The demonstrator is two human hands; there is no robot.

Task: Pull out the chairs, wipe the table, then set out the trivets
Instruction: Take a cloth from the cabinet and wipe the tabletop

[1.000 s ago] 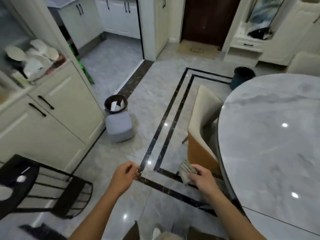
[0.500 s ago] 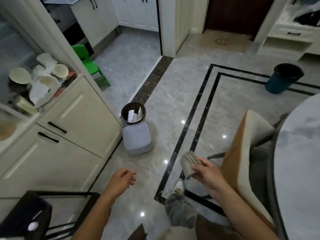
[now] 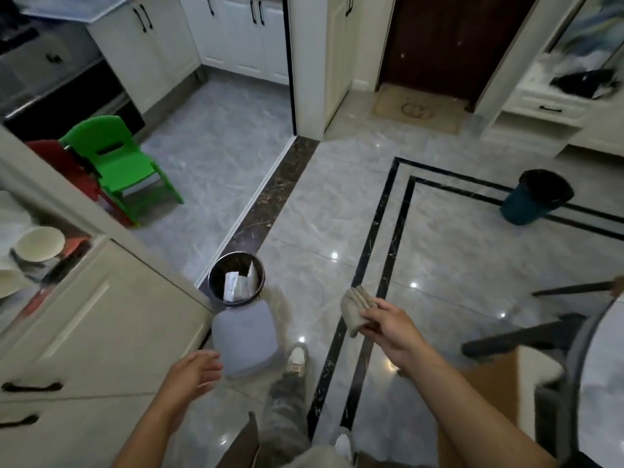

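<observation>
- One grey, glossy tiled floor (image 3: 324, 204) fills most of the view, with a double black inlay line running across it.
- Cream cabinet (image 3: 101, 332) at left, with black handles low on its drawer fronts. Pale bowls (image 3: 40, 243) sit in the open shelf above.
- Round table (image 3: 606, 376): only a sliver shows at the lower right edge, a grey stone-look top with a dark rim.
- Dining chair (image 3: 496, 390), tan-orange back, stands just beside the table rim, between it and the right forearm. Much of it is blurred.
- Green child's chair (image 3: 114, 157) is upright on the kitchen floor at upper left, touching or just beside a red one (image 3: 60, 160).
- Teal bin (image 3: 533, 197) with a black liner stands on the inlay line at right, well apart from the hands.
- Low grey stool (image 3: 243, 339) stands by the cabinet corner, touching a small dark-rimmed wastebasket (image 3: 236, 282) with paper scraps inside.
- Left hand (image 3: 192, 373): fingers loose and slightly spread, holding nothing, in the air near the grey stool.
- Right hand (image 3: 388, 327): raised over the floor, fingers and thumb pinching a folded beige cloth (image 3: 354, 309).
- Cloth is bunched in folds and sticks out past the fingers toward the wastebasket, well apart from the table.
- One pale shoe (image 3: 297, 356) shows on the floor between the forearms.
</observation>
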